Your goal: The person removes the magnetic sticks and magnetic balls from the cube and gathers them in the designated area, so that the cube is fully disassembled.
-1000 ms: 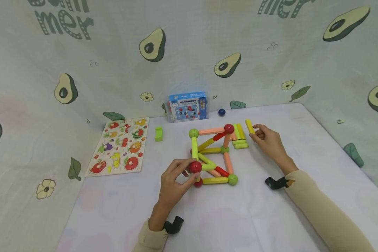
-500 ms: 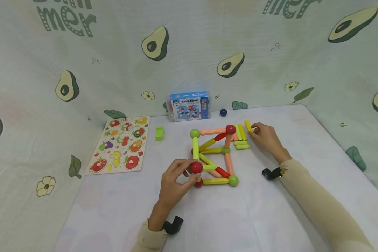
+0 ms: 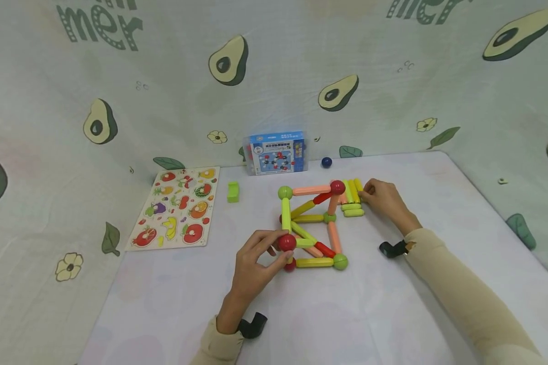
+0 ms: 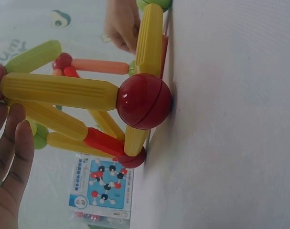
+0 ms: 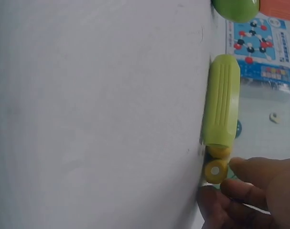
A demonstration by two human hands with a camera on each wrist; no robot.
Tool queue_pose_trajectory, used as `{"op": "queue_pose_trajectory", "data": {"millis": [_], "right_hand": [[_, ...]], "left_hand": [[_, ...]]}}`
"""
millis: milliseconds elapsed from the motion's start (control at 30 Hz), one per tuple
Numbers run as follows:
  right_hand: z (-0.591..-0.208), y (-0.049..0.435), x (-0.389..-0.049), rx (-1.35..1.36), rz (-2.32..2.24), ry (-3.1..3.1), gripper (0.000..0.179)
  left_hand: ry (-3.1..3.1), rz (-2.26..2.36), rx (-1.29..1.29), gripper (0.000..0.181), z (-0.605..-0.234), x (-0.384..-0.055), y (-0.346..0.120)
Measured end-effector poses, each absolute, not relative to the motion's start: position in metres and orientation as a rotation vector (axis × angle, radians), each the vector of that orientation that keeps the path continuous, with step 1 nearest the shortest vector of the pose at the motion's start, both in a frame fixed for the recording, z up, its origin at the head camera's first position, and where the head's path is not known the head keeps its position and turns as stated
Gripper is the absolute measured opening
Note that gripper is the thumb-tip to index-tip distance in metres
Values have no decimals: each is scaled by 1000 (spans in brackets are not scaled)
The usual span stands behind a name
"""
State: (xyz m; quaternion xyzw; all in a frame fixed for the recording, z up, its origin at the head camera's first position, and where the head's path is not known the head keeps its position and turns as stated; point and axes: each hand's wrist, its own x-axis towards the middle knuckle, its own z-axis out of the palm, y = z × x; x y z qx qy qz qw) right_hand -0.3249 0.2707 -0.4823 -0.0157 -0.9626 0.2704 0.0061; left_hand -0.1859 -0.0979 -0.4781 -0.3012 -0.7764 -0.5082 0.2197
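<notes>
At the near upper corner of a stick-and-ball frame, my left hand (image 3: 253,263) pinches a red ball (image 3: 287,242) between thumb and fingers. Yellow, green, red and salmon building sticks join the frame's red and green balls, such as the green ball (image 3: 340,261) at its near right foot. My right hand (image 3: 385,200) pinches a yellow stick (image 3: 358,184) at the right end of a row of loose sticks. That stick lies on the table, its round end (image 5: 215,171) facing the right wrist camera. Two light green sticks (image 3: 353,213) lie crosswise in front of the row.
Behind the frame a blue-and-white box (image 3: 277,154) in clear wrapping stands against the cloth backdrop. Close by sits a dark blue ball (image 3: 326,162). On the left are a light green block (image 3: 233,192) and a fruit picture board (image 3: 175,208). The table (image 3: 329,314) has a white cover.
My right hand has lowered the yellow stick and brought it leftward against the row. The left hand keeps its hold on the red ball. The head view has shifted slightly.
</notes>
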Motion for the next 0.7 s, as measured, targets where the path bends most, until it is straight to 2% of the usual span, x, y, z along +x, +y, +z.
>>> {"op": "queue_pose_trajectory", "data": {"millis": [300,700], "right_hand": [[-476,269,-310,39,802,-2946,28],[-462,222,-241,421,783,-2804,13]], "left_hand": [[-2153,-1409,-840,45,-478,-187,-98],[-2146,-1431,-837,46,-478,-186,-98]]}}
